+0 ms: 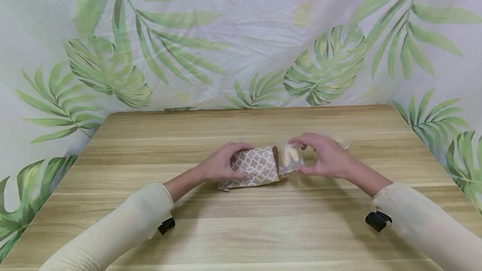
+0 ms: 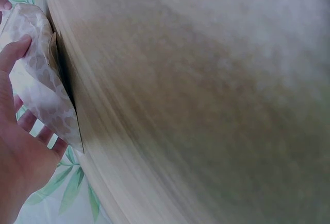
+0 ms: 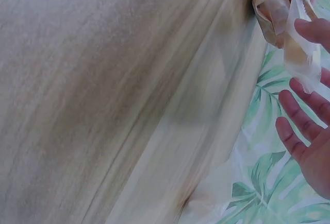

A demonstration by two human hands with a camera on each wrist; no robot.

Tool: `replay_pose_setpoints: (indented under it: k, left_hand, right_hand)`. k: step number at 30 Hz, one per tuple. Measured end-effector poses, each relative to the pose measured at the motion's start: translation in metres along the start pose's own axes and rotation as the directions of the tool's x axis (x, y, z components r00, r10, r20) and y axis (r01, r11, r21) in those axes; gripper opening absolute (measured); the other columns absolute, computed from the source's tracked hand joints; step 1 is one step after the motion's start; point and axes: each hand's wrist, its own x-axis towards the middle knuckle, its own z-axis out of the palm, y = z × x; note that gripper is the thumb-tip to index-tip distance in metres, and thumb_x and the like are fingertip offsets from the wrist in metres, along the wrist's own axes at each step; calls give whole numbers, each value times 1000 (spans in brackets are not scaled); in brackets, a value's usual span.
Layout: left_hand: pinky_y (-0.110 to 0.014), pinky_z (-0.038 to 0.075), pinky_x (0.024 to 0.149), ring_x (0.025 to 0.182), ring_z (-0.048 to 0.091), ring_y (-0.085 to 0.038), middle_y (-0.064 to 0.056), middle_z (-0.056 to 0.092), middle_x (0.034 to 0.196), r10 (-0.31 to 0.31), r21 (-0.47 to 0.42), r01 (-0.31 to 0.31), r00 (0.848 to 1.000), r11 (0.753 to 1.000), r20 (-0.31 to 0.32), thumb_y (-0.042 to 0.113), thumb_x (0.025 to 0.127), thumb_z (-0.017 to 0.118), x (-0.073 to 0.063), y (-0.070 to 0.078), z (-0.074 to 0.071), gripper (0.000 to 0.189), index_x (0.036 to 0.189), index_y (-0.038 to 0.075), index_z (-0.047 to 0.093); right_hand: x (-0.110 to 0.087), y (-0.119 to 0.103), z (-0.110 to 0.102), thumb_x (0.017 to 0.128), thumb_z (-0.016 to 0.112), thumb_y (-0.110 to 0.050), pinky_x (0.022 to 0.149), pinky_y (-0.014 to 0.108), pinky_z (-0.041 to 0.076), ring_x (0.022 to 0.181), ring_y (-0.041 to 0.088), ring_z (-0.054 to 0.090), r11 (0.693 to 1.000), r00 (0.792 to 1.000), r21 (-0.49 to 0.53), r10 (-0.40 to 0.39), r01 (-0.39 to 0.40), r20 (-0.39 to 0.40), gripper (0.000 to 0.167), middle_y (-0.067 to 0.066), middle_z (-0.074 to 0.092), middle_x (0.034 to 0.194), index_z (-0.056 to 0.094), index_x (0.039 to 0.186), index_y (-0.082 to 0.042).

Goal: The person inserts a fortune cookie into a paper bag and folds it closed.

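Note:
A brown paper bag [image 1: 256,165] with a white lattice print lies on its side, its open mouth facing right. My left hand [image 1: 222,163] grips the bag's closed end, thumb on the near side and fingers on the far side. At the mouth, my right hand [image 1: 331,159] holds a small clear packet [image 1: 290,157] by its edges between thumb and fingers. Pale yellow pieces show through the plastic. In the right wrist view the packet [image 3: 301,54] overlaps the bag's opening [image 3: 270,10], and the other fingers are spread apart.
Another clear packet [image 1: 342,140] lies on the wooden table [image 1: 241,229] behind my right hand, partly hidden by it. A leaf-printed cloth [image 1: 256,53] hangs behind the table's far edge. Black wrist devices [image 1: 378,221] sit under both sleeves.

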Motion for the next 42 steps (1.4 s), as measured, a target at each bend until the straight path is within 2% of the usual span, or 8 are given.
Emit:
replay_pose_setpoints:
  k: [6, 15, 23, 30, 42]
  left_hand:
    - [-54, 44, 109, 129, 55, -33, -13, 59, 145, 0, -3, 0, 1000, 1000, 2, 34, 78, 90, 0, 1, 0, 82, 147, 6, 55]
    - [-54, 44, 110, 129, 56, -33, -13, 59, 145, 12, -1, -12, 1000, 1000, -2, 34, 78, 90, 0, 1, 0, 82, 146, 5, 55]
    - [-54, 43, 111, 129, 55, -33, -13, 59, 145, 10, -5, -10, 1000, 1000, -3, 34, 77, 91, -1, -1, 0, 82, 146, 5, 55]
    - [-54, 44, 110, 129, 55, -34, -13, 59, 145, 13, 0, -13, 1000, 1000, -4, 35, 78, 90, 0, 0, 0, 82, 146, 6, 55]
    - [-54, 44, 110, 128, 56, -34, -14, 60, 143, 18, 0, -18, 1000, 1000, -5, 34, 77, 91, 1, 0, -1, 81, 145, 4, 56]
  right_hand:
    - [-2, -3, 2, 68, 93, -15, 78, 46, 57, 94, 23, 66, 999, 999, -33, -38, 38, -11, 63, 4, 72, 106, 69, 125, -6]
    - [0, -5, 4, 75, 89, -18, 83, 48, 58, 101, 24, 67, 1000, 995, -2, -14, 14, 99, 64, 7, 71, 117, 66, 134, -5]
    - [11, -1, 2, 79, 84, -16, 79, 49, 57, 94, 27, 65, 999, 984, 37, -42, 36, 173, 64, 5, 69, 107, 63, 137, 2]
    - [14, -5, -2, 80, 81, -19, 80, 45, 56, 97, 27, 65, 999, 977, -26, 49, -44, 206, 65, 7, 68, 110, 62, 139, 1]
    - [19, -10, -5, 81, 83, -16, 83, 45, 56, 100, 29, 66, 996, 974, -56, 83, -72, 213, 65, 8, 68, 113, 61, 141, -2]
